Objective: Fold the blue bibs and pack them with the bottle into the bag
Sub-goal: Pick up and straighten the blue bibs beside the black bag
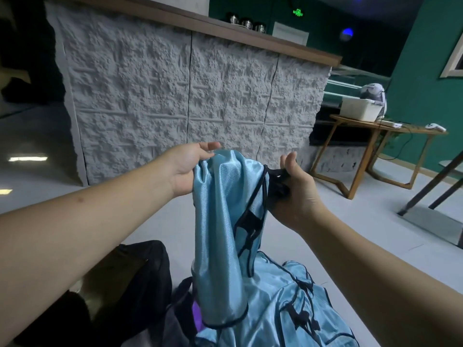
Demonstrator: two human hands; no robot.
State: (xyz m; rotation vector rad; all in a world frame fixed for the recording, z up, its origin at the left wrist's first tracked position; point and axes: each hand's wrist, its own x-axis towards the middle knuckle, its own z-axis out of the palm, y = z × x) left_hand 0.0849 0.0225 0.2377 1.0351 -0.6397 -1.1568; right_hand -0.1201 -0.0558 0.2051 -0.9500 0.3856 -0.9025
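Head view: both hands are up front. The left hand (186, 169) pinches the blue bib (223, 236) at its top edge; the right hand (292, 194) grips its black trim. It hangs lengthwise, straight down between them, over more bibs (288, 304) beside the bag (140, 284).

A bar or lounge-style room, as we read it.

Across the upper half of the frame we see a long counter (190, 96) faced in rough grey stone-look panels under a wooden top, with metal canisters (246, 22) on it. We note dark green walls (421, 71), a green exit sign (298, 13) at upper centre, a smooth grey floor (325, 216), and a wooden side table (380, 136) at right carrying a white tub (359, 108).
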